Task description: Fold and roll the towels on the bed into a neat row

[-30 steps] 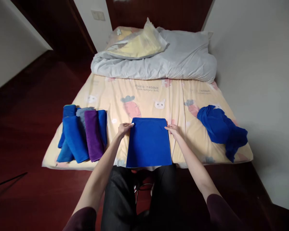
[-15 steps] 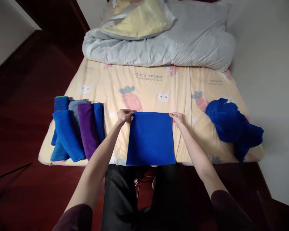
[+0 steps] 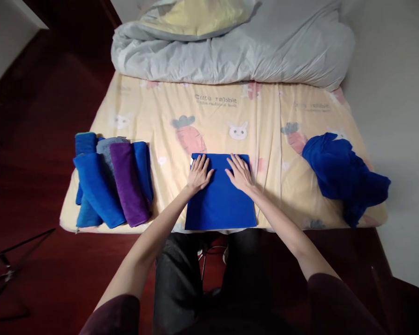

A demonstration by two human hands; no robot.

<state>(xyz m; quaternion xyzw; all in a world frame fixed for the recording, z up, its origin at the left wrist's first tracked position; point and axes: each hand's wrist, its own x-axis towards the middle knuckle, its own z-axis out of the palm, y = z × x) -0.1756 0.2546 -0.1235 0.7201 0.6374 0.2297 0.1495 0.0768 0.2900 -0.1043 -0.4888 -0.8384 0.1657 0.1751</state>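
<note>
A blue towel [image 3: 220, 204], folded to a near-square, lies flat at the front edge of the bed. My left hand [image 3: 198, 173] rests palm down near its far left corner, fingers spread, beside a small white tag [image 3: 192, 161]. Over the far right part of the same towel lies my right hand [image 3: 239, 173], also flat with fingers apart. To the left is a pile of rolled or folded towels: a blue one [image 3: 99, 190], a purple one [image 3: 129, 184], a grey one [image 3: 108, 151] and others. A crumpled heap of blue cloth [image 3: 342, 172] sits on the right.
The bed [image 3: 153, 116] wears a yellow sheet printed with rabbits and carrots. Across its back lies a rolled grey quilt [image 3: 230, 60]. A wall [image 3: 398, 116] stands close on the right. Thin dark stand legs [image 3: 9, 274] are on the red floor at left.
Both hands have let go of the towel's far corners and moved inward, now lying flat on it. The camera view has shifted slightly.
</note>
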